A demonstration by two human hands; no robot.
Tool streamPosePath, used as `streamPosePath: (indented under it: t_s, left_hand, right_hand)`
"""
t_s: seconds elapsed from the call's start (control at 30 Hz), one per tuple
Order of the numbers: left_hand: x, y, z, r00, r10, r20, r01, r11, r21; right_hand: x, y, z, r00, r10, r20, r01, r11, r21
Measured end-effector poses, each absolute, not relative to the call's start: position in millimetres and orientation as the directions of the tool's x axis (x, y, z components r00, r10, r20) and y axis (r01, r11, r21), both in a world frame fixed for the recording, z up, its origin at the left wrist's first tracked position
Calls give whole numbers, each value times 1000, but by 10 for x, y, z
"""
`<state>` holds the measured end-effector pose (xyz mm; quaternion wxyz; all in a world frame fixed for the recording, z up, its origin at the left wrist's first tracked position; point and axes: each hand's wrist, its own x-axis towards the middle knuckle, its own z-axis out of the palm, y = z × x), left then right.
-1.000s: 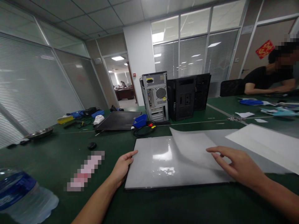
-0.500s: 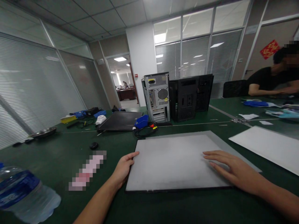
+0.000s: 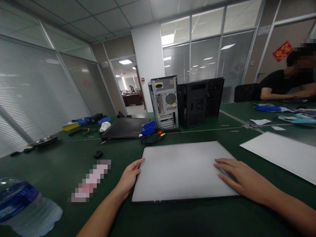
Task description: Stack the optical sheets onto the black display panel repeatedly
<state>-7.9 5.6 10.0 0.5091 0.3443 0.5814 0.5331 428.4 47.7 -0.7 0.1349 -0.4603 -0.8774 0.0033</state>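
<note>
A flat white panel [image 3: 177,174] with a thin black frame lies on the green table in front of me; it looks like a screen backlight with a diffuser sheet on top. My left hand [image 3: 129,177] grips its left edge, the thumb on the upper face and the other fingers hidden at the side and below. Over the right edge rests my right hand [image 3: 243,179], palm down with its fingers stretched out on the white surface. The sheet lines up with the frame at the right, as far as the hand lets me see.
Another white sheet [image 3: 286,154] lies at the right. Behind stand a silver computer case [image 3: 164,102] and black cases [image 3: 194,105]. A dark screen panel [image 3: 125,127], a coiled cable [image 3: 153,140], a black round cap [image 3: 98,154] and a water bottle [image 3: 27,207] are leftward. A person [image 3: 278,82] sits at the right.
The translucent sheet that stuck out past the panel's right and back edges has moved left and now lies within the frame. My right hand has shifted slightly left with it; my left hand keeps its grip.
</note>
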Motion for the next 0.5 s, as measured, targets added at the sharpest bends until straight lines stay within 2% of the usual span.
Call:
streamPosePath:
  t_s: [0.37,0.43,0.5]
  left_hand:
    - [-68,49,117,-214,947,-237,-146,209,967]
    - [-74,54,106,-219,948,-229,-143,201,969]
    - [-80,55,96,-221,950,-221,-134,195,972]
  right_hand:
    - [4312,505,7,-552,796,248,788,596,-158]
    - [4462,616,3,-513,809,288,816,563,-128]
    - [4752,777,-35,-418,839,347,884,465,-59]
